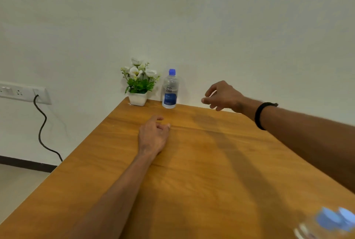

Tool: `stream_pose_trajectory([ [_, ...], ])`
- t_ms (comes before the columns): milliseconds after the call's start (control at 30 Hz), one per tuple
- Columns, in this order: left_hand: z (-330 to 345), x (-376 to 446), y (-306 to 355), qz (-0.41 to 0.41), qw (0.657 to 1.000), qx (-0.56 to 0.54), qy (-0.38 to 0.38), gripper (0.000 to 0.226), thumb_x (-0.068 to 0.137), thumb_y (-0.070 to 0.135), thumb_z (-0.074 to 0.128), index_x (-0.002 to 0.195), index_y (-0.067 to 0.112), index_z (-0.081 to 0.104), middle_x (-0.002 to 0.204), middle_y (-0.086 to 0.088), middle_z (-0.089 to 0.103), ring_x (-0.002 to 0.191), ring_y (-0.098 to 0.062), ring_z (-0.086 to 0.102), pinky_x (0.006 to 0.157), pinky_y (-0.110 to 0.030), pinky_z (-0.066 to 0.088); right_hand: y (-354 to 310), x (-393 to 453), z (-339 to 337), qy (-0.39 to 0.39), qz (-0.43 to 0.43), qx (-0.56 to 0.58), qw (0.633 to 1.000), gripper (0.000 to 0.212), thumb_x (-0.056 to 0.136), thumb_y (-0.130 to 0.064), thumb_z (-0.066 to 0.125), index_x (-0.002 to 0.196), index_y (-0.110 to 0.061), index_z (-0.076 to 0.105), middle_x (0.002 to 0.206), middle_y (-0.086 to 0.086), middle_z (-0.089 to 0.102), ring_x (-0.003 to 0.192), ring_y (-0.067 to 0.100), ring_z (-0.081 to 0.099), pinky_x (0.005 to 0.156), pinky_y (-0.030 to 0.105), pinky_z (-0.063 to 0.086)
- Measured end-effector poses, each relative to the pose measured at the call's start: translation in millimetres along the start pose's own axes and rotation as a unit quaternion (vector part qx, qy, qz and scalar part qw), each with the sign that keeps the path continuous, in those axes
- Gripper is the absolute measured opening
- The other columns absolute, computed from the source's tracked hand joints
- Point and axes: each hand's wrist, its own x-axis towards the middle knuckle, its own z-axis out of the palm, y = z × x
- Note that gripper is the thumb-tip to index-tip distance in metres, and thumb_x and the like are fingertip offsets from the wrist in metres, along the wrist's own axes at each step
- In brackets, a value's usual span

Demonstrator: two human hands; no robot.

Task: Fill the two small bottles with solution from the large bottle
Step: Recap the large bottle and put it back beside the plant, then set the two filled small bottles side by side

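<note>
The large bottle [170, 90], clear with a blue cap and blue label, stands upright at the far edge of the wooden table [201, 162], against the wall. My right hand [222, 96] hovers to its right, fingers spread and empty, a hand's width from it. My left hand [153, 136] rests on the table in front of the bottle, fingers loosely curled, holding nothing. Two small bottles [334, 221] with blue caps show blurred at the bottom right corner, close to me.
A white pot of artificial flowers [138, 85] stands just left of the large bottle. A wall socket panel [23, 92] with a black cable [43, 129] hangs left of the table. The table's left edge runs diagonally toward me.
</note>
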Motion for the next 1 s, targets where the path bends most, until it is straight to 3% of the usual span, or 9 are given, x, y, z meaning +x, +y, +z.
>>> stream_pose_trajectory([
  [167,1.9,-77.1,21.2,0.009,1.000,0.017,0.008,0.034,0.096,0.037,0.073,0.123,0.017,0.070,0.088,0.007,0.069,0.087,-0.015,0.068,0.090,-0.041,0.060,32.2,-89.8,-74.4,0.018,-0.017,-0.027,0.999,0.012,0.098,-0.018,0.073,0.105,-0.009,0.073,0.094,0.009,0.080,0.091,0.024,0.079,0.084,0.043,0.067],
  [367,15.5,-181.9,56.0,0.061,0.996,0.019,-0.062,0.028,0.094,0.033,0.075,0.119,0.020,0.072,0.079,0.012,0.066,0.071,-0.004,0.062,0.070,-0.019,0.050,76.8,-192.5,-129.0,0.055,0.008,0.028,0.998,0.017,0.104,-0.020,0.062,0.108,-0.008,0.074,0.097,0.008,0.081,0.091,0.023,0.080,0.081,0.038,0.067],
  [500,32.7,-238.2,77.6,0.120,0.978,0.056,-0.163,0.050,0.088,0.044,0.079,0.134,0.031,0.063,0.100,0.014,0.065,0.094,-0.009,0.061,0.094,-0.031,0.053,105.1,-258.4,-129.1,0.169,0.026,0.196,0.966,0.039,0.111,-0.041,0.051,0.111,-0.008,0.073,0.097,0.011,0.081,0.085,0.025,0.079,0.076,0.038,0.066],
  [600,44.0,-260.3,92.4,0.126,0.974,0.056,-0.181,0.064,0.079,0.057,0.081,0.137,0.039,0.059,0.112,0.016,0.065,0.104,-0.013,0.062,0.098,-0.040,0.054,123.2,-301.5,-116.0,0.233,0.033,0.253,0.938,0.043,0.111,-0.046,0.049,0.110,-0.010,0.073,0.093,0.010,0.081,0.082,0.025,0.077,0.074,0.038,0.064],
  [767,59.3,-279.4,115.8,0.118,0.974,0.017,-0.194,0.068,0.078,0.060,0.081,0.138,0.037,0.059,0.115,0.015,0.066,0.102,-0.011,0.062,0.097,-0.041,0.056,146.6,-345.1,-73.5,0.193,0.070,0.301,0.931,0.027,0.110,-0.030,0.053,0.121,-0.012,0.070,0.108,0.015,0.078,0.096,0.031,0.074,0.081,0.041,0.062],
  [833,65.3,-284.2,123.2,0.114,0.975,-0.003,-0.189,0.064,0.080,0.057,0.081,0.137,0.035,0.061,0.114,0.014,0.068,0.097,-0.010,0.065,0.093,-0.039,0.058,154.7,-351.9,-57.7,0.169,0.073,0.279,0.943,0.023,0.106,-0.024,0.061,0.128,-0.019,0.068,0.114,0.008,0.077,0.101,0.023,0.075,0.085,0.037,0.065],
  [933,73.6,-288.3,128.9,0.120,0.976,-0.030,-0.181,0.055,0.084,0.048,0.081,0.134,0.031,0.064,0.114,0.012,0.074,0.089,-0.007,0.069,0.088,-0.035,0.060,160.2,-354.9,-41.0,0.127,0.066,0.221,0.965,0.047,0.092,-0.017,0.081,0.135,-0.027,0.064,0.116,-0.004,0.073,0.101,0.011,0.073,0.081,0.025,0.064],
  [1000,77.1,-288.1,130.5,0.120,0.977,-0.039,-0.174,0.049,0.086,0.045,0.080,0.130,0.030,0.067,0.112,0.011,0.075,0.088,-0.005,0.070,0.085,-0.033,0.060,158.5,-355.5,-34.2,0.101,0.054,0.214,0.970,0.052,0.086,-0.019,0.088,0.131,-0.031,0.063,0.114,-0.008,0.072,0.098,0.009,0.072,0.074,0.018,0.060],
])
